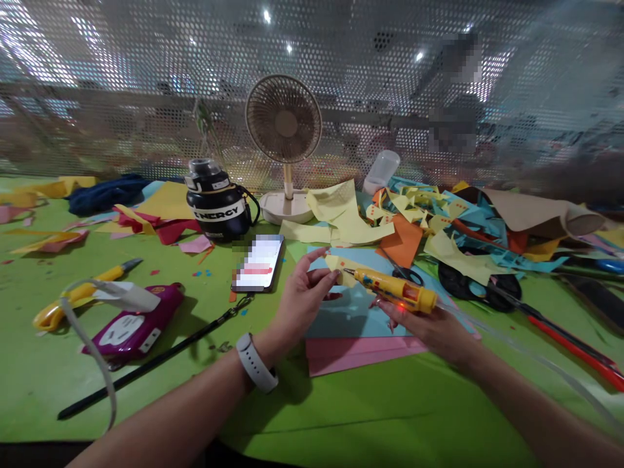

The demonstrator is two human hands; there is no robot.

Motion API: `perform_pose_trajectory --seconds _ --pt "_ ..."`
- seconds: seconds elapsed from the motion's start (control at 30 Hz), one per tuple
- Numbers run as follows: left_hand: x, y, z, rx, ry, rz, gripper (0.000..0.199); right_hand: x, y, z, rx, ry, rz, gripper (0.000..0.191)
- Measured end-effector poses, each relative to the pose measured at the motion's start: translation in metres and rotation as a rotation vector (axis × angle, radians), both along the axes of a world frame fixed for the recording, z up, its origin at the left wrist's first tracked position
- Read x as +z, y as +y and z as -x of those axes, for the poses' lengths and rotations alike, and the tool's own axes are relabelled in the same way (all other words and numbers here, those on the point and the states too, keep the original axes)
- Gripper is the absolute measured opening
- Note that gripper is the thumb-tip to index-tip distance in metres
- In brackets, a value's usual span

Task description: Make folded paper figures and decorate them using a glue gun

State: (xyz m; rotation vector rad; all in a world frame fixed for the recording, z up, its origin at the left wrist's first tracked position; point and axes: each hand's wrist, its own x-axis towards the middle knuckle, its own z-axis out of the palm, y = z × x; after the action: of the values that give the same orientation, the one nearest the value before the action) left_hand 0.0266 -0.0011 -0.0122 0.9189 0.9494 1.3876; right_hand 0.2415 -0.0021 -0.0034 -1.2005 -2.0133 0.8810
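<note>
My left hand (309,289), with a white watch band at the wrist, pinches a small pale yellow paper piece (336,263) above the blue paper sheets (336,322). My right hand (414,322) is wrapped round a yellow hot glue pen (394,289) with a lit red light; its metal tip points left and is close to the yellow piece. I cannot tell whether the tip touches the paper. A pale cord trails from the pen's rear to the right. Pink sheets (358,354) lie under the blue ones. Scissors (412,276) lie partly hidden behind the pen.
A phone (258,263), a black jug (217,205) and a fan (285,123) stand or lie ahead. Paper scraps (439,214) heap at the back right. On the left are a purple power bank (134,331) and a yellow-handled tool (80,296); on the right, a red-handled tool (575,344).
</note>
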Motion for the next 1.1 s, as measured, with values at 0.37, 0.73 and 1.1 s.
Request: perform_pose_trajectory --seconds 0.37,0.73,1.1 --pt "-0.003 0.001 0.0 0.006 0.018 -0.006 0.06 0.011 -0.007 0.005 0.046 -0.125 -0.103 0.016" --pt "-0.005 0.002 0.002 0.012 0.15 -0.097 0.058 0.006 -0.001 0.001 0.133 -0.269 -0.351 0.011" --pt "-0.007 0.003 0.005 0.02 0.26 -0.132 0.057 0.024 -0.004 -0.015 -0.069 0.386 0.084 0.032"
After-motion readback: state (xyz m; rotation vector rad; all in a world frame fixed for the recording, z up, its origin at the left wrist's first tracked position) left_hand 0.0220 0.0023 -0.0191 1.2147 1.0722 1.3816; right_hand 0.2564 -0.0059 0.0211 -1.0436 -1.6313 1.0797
